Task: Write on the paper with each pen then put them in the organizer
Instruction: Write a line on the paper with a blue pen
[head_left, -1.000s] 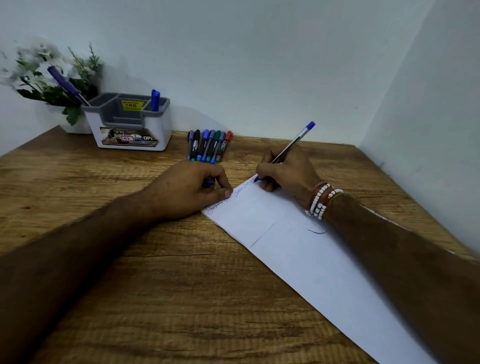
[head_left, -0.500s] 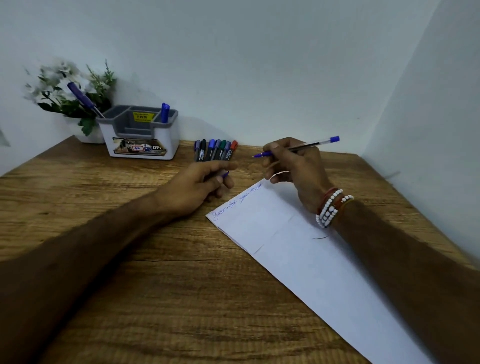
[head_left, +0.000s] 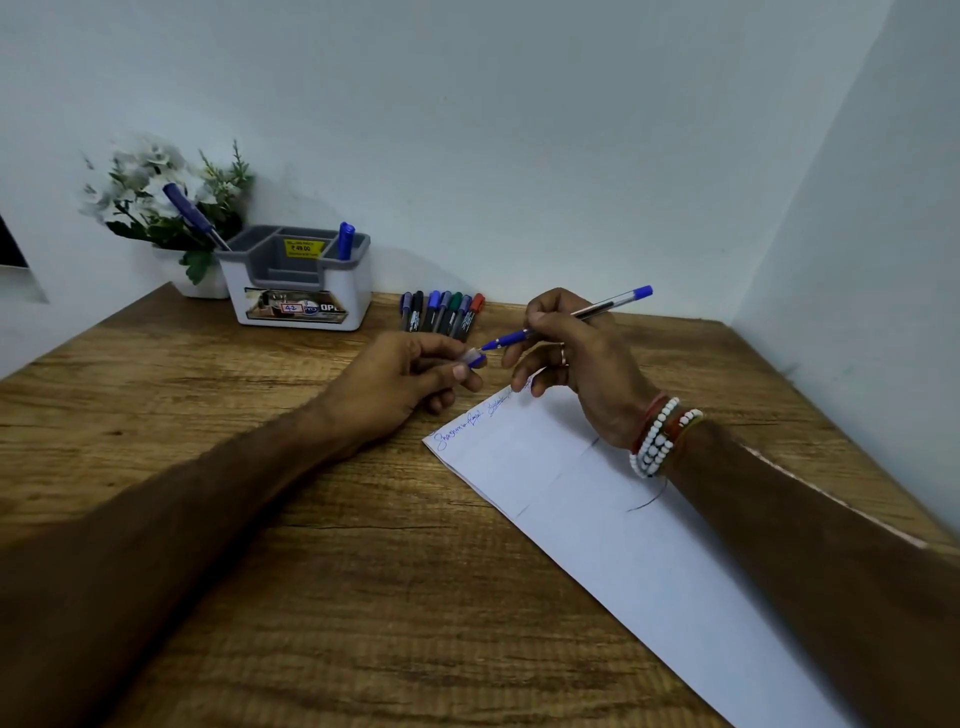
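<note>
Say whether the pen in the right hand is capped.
Uncapped: the pen shows a bare tip, and the left hand pinches the cap beside it.

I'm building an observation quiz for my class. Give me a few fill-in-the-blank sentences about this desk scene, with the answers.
1. The pen gripped by the right hand has a grip and end plug coloured ___.
2. The left hand pinches that pen's ___.
3. The organizer holds ___ pens.

Missing words: blue; cap; two.
</note>
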